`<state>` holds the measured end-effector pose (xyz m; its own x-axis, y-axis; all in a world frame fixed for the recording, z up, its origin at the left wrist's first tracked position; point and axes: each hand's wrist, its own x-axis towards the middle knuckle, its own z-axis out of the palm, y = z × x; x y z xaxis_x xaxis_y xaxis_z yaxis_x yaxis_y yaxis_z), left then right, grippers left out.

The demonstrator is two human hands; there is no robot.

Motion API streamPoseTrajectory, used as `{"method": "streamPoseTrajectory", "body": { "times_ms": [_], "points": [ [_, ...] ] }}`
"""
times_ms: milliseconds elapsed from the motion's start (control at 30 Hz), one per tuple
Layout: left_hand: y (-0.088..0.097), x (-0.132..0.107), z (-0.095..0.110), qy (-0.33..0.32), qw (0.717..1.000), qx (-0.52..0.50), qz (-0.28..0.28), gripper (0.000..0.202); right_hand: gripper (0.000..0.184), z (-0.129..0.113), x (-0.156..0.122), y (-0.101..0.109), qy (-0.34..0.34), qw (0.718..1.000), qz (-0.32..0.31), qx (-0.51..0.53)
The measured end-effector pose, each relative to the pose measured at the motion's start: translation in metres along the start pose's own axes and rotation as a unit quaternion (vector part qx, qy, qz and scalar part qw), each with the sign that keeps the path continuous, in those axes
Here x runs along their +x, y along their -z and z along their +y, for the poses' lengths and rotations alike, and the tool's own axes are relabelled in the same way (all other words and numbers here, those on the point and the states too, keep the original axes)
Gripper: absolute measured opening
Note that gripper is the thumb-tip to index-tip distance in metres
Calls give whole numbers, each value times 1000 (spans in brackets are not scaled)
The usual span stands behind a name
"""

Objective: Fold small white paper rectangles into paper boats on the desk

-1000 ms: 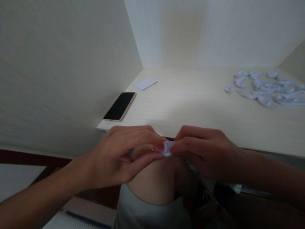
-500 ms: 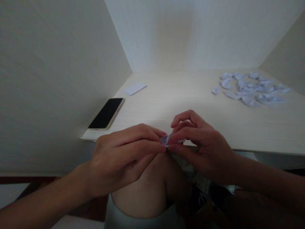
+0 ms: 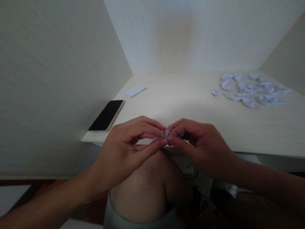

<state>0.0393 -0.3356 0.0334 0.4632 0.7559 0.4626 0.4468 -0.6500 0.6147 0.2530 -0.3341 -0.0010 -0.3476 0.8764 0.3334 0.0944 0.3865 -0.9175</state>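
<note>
My left hand and my right hand meet at the near edge of the pale desk, above my knee. Both pinch a small folded piece of white paper between thumb and fingertips; only a sliver of it shows between them. The fingers of both hands are closed on it.
A dark phone lies at the desk's left front corner, a small white slip behind it. Several folded white paper pieces are scattered at the right rear. Side panels wall the desk left, back and right.
The right hand's raised fingers have come down and closed on the paper. Both hands have lifted slightly and drawn tighter together; the view has barely shifted since half a second ago.
</note>
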Motion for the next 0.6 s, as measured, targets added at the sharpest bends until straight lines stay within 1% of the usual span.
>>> {"method": "streamPoseTrajectory", "body": {
  "times_ms": [67,167,233,300,367,467,533,600],
  "points": [
    [0,0,0,-18,999,24,-10,8,6,0,0,0,-17,1000,8,3],
    [-1,-1,-1,-57,995,76,5,14,7,0,1,-1,-45,999,16,4],
    [0,-2,0,-54,995,82,12,12,7,0,1,-1,-53,998,19,2],
    [1,-1,3,-12,998,61,9,10,8,1,2,-2,-55,998,16,3],
    [2,1,6,52,999,14,0,9,9,2,2,-3,-57,998,10,7],
    [5,5,9,137,988,-61,-18,11,8,2,2,-4,-67,998,11,8],
    [8,8,8,161,983,-88,-28,11,7,2,3,-4,-75,997,14,17],
    [9,10,5,169,980,-95,-35,10,6,3,3,-4,-82,996,12,33]
  ]
}}
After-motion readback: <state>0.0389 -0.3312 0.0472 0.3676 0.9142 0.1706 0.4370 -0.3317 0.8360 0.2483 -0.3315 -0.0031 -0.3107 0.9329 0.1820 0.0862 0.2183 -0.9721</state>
